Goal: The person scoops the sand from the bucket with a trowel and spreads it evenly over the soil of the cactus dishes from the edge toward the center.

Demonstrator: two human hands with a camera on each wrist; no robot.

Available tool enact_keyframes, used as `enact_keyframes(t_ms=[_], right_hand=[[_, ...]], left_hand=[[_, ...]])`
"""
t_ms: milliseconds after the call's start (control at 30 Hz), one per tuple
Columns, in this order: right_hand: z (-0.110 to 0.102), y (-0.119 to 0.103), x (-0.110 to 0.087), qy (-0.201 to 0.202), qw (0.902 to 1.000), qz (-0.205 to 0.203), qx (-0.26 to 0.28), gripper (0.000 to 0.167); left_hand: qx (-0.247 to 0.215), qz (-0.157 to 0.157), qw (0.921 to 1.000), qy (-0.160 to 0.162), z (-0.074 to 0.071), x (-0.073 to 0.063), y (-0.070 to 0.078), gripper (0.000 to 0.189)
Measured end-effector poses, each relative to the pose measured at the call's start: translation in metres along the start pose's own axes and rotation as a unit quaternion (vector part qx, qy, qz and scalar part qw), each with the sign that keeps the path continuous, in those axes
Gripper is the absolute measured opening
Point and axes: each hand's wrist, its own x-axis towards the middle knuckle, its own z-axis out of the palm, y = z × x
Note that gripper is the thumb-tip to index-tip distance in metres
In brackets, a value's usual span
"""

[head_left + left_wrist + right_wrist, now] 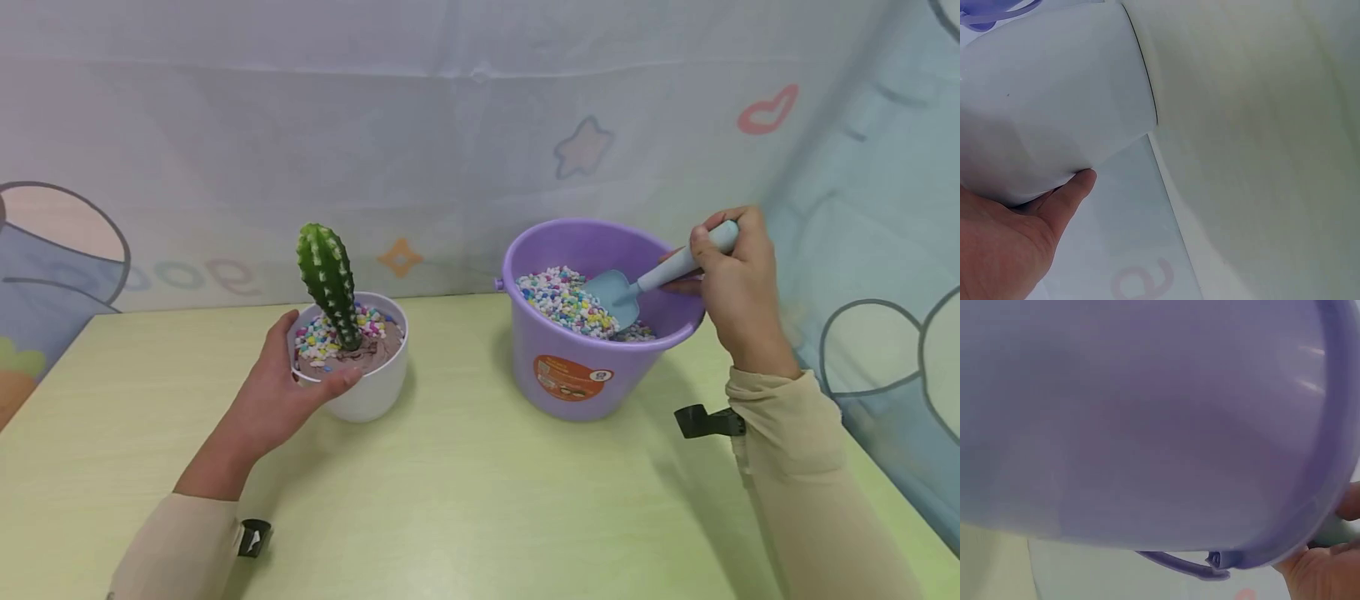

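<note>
In the head view my left hand (pixel 273 396) holds a white flower pot (pixel 367 396), thumb along its front rim and fingers round its left side. A green cactus (pixel 327 279) stands in the pot in brown soil, with colored pebbles spread over the back and left of it. The left wrist view shows the pot's smooth wall (pixel 1054 94) against the fingers. My right hand (pixel 738 287) grips the handle of a light blue toy shovel (pixel 615 296). The shovel's blade rests among multicolored pebbles (pixel 558 300) inside a purple bucket (pixel 570 383), partly sunk in them.
The pot and the bucket stand apart on a pale wooden table (pixel 450 500). A printed cloth (pixel 465 150) hangs behind the table, with another sheet at the right. In the right wrist view the bucket's wall (pixel 1147 425) fills most of the picture, its handle (pixel 1182 565) hanging below.
</note>
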Motion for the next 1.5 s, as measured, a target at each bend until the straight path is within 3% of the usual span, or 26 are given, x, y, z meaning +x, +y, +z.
enact_keyframes(t_ms=[133,233,300,333,400,467,533,567,633,733,900,1033,1167,1300,1500], right_hand=[[-0.003,-0.002,0.001,0.008,0.9983,-0.048,0.031,0.008],[-0.002,-0.005,0.002,0.004,0.9940,-0.108,0.015,0.009],[-0.001,-0.006,0.002,-0.006,0.9886,-0.139,-0.057,0.012],[-0.001,-0.006,0.002,-0.015,0.9810,-0.156,-0.113,0.013],[-0.003,-0.005,-0.001,-0.044,0.9482,-0.202,-0.241,0.017],[-0.004,-0.003,-0.003,-0.072,0.8969,-0.255,-0.354,0.024],[-0.004,-0.002,-0.005,-0.096,0.8539,-0.295,-0.418,0.030],[-0.003,-0.002,-0.006,-0.103,0.8415,-0.300,-0.437,0.031],[0.000,-0.001,-0.007,-0.108,0.8352,-0.286,-0.457,0.030],[0.005,-0.001,-0.007,-0.091,0.8489,-0.241,-0.461,0.024],[0.009,0.001,-0.005,-0.022,0.8981,-0.159,-0.409,0.029],[0.008,0.003,-0.003,0.015,0.9301,-0.093,-0.355,0.030],[0.006,0.003,0.000,0.017,0.9505,-0.052,-0.306,0.024],[0.001,0.002,0.003,-0.003,0.9648,-0.025,-0.262,0.020],[-0.003,-0.001,0.006,-0.020,0.9738,0.020,-0.226,0.018]], left_hand=[[0.001,-0.003,1.0000,0.000,0.000,0.000,0.000,0.108],[0.001,-0.002,1.0000,0.005,0.000,0.000,0.000,0.108],[0.000,-0.004,1.0000,0.007,-0.001,-0.001,-0.001,0.108],[-0.002,-0.004,1.0000,0.007,-0.001,-0.001,-0.001,0.108],[-0.007,-0.003,1.0000,0.005,-0.001,-0.001,-0.001,0.108],[-0.008,-0.003,1.0000,0.005,-0.001,-0.001,-0.001,0.107],[-0.010,-0.002,0.9999,0.006,0.000,-0.001,-0.001,0.107],[-0.011,-0.001,0.9999,0.007,-0.001,-0.001,-0.001,0.107],[-0.013,0.001,0.9999,0.007,0.000,0.000,-0.002,0.106],[-0.016,0.004,0.9999,0.003,-0.001,0.001,-0.002,0.106],[-0.013,-0.003,0.9999,0.001,-0.002,0.001,0.000,0.107],[-0.013,-0.007,0.9999,0.003,-0.003,-0.001,0.000,0.107],[-0.012,-0.008,0.9999,0.004,-0.002,-0.001,0.000,0.107],[-0.017,-0.008,0.9998,0.002,-0.001,-0.001,0.001,0.107],[-0.018,-0.008,0.9998,0.000,0.000,0.000,0.001,0.107]])
